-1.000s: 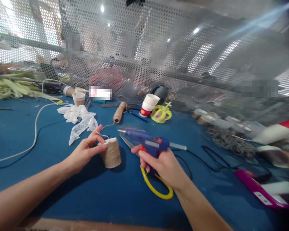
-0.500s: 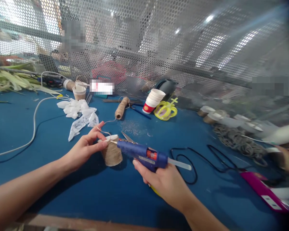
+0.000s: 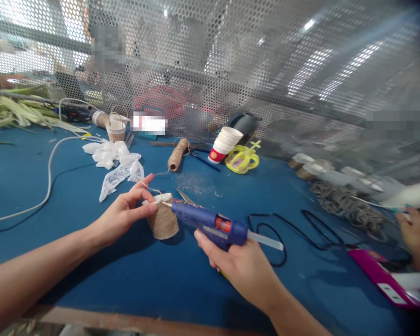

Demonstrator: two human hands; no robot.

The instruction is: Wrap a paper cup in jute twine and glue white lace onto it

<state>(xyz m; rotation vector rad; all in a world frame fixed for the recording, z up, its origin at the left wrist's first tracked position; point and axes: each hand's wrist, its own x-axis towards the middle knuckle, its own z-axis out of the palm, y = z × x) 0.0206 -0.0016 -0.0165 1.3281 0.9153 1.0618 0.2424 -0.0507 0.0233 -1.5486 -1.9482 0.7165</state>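
Observation:
An upturned paper cup wrapped in brown twine (image 3: 163,221) stands on the blue table (image 3: 91,275). My left hand (image 3: 124,215) pinches the loose twine end against the cup's white top rim. My right hand (image 3: 240,266) grips a blue hot glue gun (image 3: 212,225), its metal nozzle touching the cup's top edge beside my left fingertips. The twine runs back from the cup to a spool (image 3: 178,155) further away. Scissors (image 3: 186,198) lie partly hidden under the gun.
White lace scraps (image 3: 117,163), a stack of paper cups (image 3: 224,143), a yellow plastic crown (image 3: 242,160), a white cable (image 3: 51,172), a black cord (image 3: 294,228) and a pink phone (image 3: 388,282) lie about. Another person's hand (image 3: 416,233) shows at the right. Perforated mesh (image 3: 231,60) walls the back.
My right hand brought the glue gun down and left until its nozzle met the cup's top edge. The left hand kept its pinch on the twine at the cup.

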